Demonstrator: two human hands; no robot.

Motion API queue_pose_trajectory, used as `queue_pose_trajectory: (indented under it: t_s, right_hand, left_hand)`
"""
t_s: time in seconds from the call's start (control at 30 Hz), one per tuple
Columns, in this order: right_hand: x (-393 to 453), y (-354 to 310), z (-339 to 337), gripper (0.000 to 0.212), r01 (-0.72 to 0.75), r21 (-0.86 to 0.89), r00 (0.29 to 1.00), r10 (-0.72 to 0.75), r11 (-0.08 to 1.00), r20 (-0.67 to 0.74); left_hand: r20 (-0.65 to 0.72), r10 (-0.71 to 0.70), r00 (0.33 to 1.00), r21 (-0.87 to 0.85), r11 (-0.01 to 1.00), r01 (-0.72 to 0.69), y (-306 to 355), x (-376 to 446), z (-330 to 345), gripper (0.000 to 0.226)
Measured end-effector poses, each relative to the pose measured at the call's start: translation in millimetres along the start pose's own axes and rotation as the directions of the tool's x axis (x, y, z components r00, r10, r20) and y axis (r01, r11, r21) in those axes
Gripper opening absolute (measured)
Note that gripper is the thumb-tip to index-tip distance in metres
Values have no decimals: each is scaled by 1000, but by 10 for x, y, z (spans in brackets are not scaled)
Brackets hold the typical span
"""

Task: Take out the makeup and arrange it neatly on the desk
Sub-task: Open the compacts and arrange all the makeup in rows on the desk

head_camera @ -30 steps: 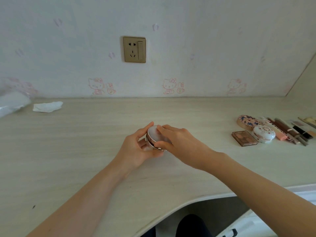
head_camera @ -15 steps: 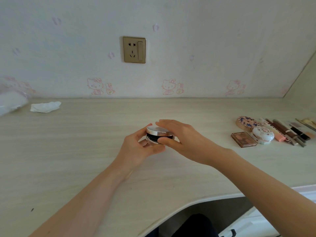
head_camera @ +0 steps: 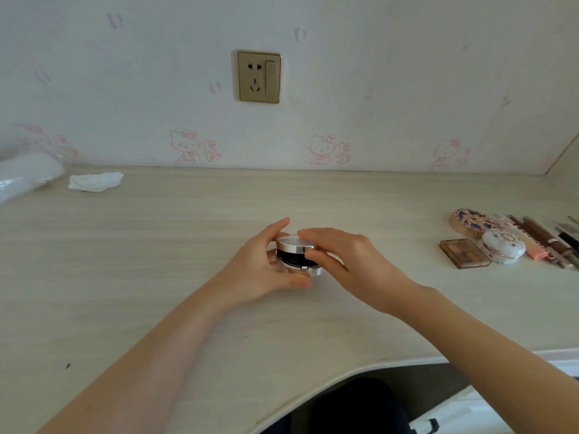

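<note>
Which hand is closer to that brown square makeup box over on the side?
Right. The right hand holds the round compact, on the side toward the brown eyeshadow palette; the left hand is farther off, beyond the compact.

Right of the gold wall socket (head_camera: 258, 76): three round compacts (head_camera: 296, 244) (head_camera: 469, 221) (head_camera: 502, 249), one brown rectangular eyeshadow palette (head_camera: 464, 253). Left: one crumpled white tissue (head_camera: 95, 182).

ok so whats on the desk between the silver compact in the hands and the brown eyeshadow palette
Nothing: in the head view, the desk between the silver compact and the brown eyeshadow palette is bare wood, apart from the right hand on the compact.
</note>
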State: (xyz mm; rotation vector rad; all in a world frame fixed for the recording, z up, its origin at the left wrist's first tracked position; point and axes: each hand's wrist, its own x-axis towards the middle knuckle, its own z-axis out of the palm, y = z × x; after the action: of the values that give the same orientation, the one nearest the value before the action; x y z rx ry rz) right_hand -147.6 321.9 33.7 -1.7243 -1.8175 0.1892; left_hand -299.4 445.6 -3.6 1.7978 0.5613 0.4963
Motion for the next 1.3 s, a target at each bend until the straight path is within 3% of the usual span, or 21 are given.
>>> queue_pose_trajectory:
  t_s: [0.2,0.37,0.47,0.6,0.77,1.17,1.3]
  right_hand:
    - [-109,84,141,37,-14,14,1000,14,1000,-1]
    - [-145,111,211,37,-30,-15,999,30,999,-35]
    - [-159,97,211,38,-45,-37,999,45,998,-19]
    - [-152,66,192,39,-48,-60,999,49,997,4]
    - [-123,32,124,32,-1,-103,1000,3,995,23]
    - [144,126,-21,26,-91,43,993,87,995,80]
    - [226,181,-59,29,-155,10,982,153,988,110]
  left_hand:
    - [22,16,1000,354,935,-22,4,-11,2,117]
    - [16,70,997,488,870,-68,-8,-20,-6,115]
    - [26,34,999,457,889,-42,-35,-54,-58,114]
    - [-62,28,998,355,935,-4,-81,-76,-103,101]
    - [-98,16,995,374,927,22,-97,-61,-94,100]
    - [-131,43,990,353,936,6,-82,-83,-60,109]
    - [-223,117,968,370,929,-27,-80,-114,-26,82]
